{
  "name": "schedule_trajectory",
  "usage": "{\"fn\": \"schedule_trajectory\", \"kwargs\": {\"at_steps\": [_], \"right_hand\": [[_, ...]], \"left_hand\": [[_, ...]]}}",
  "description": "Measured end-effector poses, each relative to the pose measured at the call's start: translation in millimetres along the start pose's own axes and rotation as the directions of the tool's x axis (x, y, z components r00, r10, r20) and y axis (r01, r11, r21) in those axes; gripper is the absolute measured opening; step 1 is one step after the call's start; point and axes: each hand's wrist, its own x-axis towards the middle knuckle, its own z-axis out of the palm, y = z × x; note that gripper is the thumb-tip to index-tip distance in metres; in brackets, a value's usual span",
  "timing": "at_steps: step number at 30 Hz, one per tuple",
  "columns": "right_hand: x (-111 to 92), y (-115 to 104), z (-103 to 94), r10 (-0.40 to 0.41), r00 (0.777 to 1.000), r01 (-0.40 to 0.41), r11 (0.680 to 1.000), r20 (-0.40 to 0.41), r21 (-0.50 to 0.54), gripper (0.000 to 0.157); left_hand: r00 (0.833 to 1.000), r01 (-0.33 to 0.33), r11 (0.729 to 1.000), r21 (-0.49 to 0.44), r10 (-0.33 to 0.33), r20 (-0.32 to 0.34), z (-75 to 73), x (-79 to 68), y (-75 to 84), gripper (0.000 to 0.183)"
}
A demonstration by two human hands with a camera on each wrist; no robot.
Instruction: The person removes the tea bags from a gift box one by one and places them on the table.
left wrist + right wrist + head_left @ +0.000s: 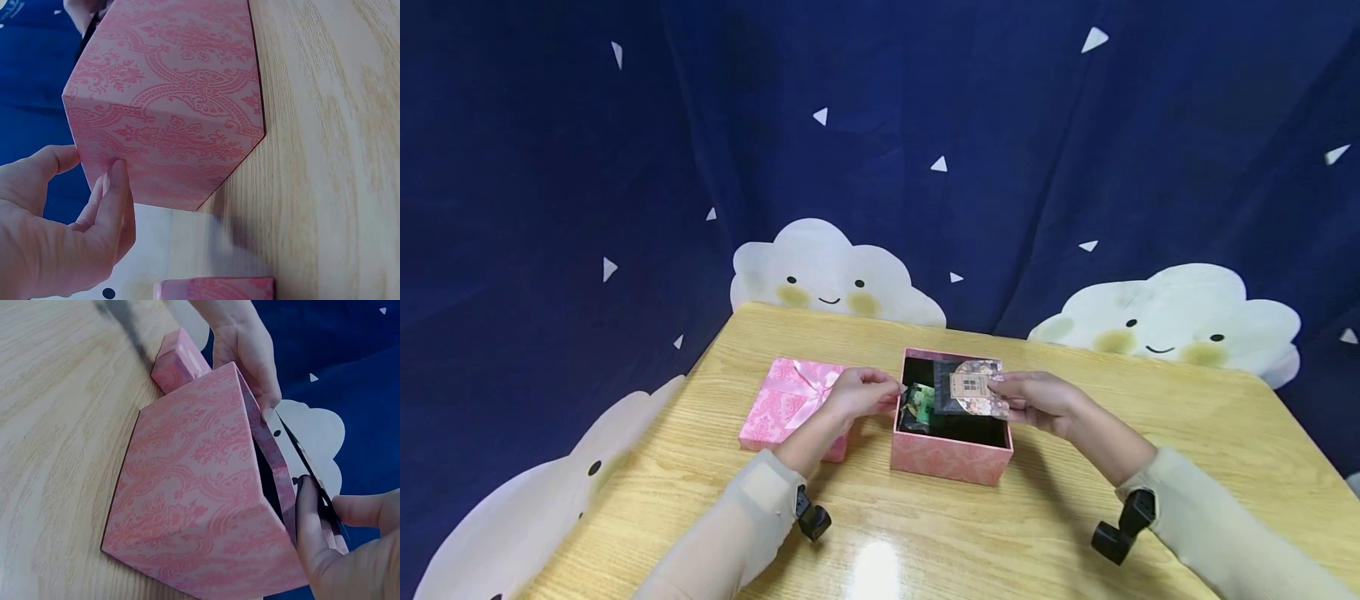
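A pink patterned gift box (951, 458) stands on the table with its top off and a dark inside. My left hand (863, 393) pinches the rim of its left wall, thumb and fingers on either side in the left wrist view. Over the box opening, my right hand (1043, 402) pinches a flat black packet (946, 390) with a floral print and a tan label. Edge-on, the packet looks thin and tilted in the right wrist view. Below it, a black and green packet (922, 403) lies in the left of the box. The rest of the inside is partly hidden.
Left of the box lies its pink lid (782, 404) with a ribbon bow, partly behind my left hand and forearm. The wooden table (970, 533) ends against a dark blue curtain (880, 167) with white clouds printed on it.
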Motion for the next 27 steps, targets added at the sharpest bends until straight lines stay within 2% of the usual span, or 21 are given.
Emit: {"fn": "schedule_trajectory", "kwargs": {"at_steps": [6, 12, 20, 27], "right_hand": [[-4, 5, -9.2, -0.028, 0.999, 0.027, 0.999, 0.018, 0.040, 0.018], [-9, 10, -16.2, -0.018, 1.000, 0.016, 0.994, 0.019, 0.108, 0.021], [-15, 18, -27.6, -0.004, 0.999, -0.006, 0.969, 0.042, 0.247, 0.021], [-20, 21, -34.1, 0.019, 0.998, -0.037, 0.950, 0.058, 0.311, 0.023]], "left_hand": [[1.000, -0.001, 1.000, 0.016, 0.001, 0.008, -0.8, -0.1, 0.8, 0.021], [1.000, 0.002, 1.000, 0.014, -0.002, 0.014, -0.8, 0.8, 0.0, 0.020], [1.000, 0.012, 1.000, 0.016, -0.012, 0.001, -1.2, 1.5, -0.7, 0.021], [1.000, -0.007, 1.000, 0.003, 0.007, 0.008, -1.6, 4.0, -3.4, 0.021]]}}
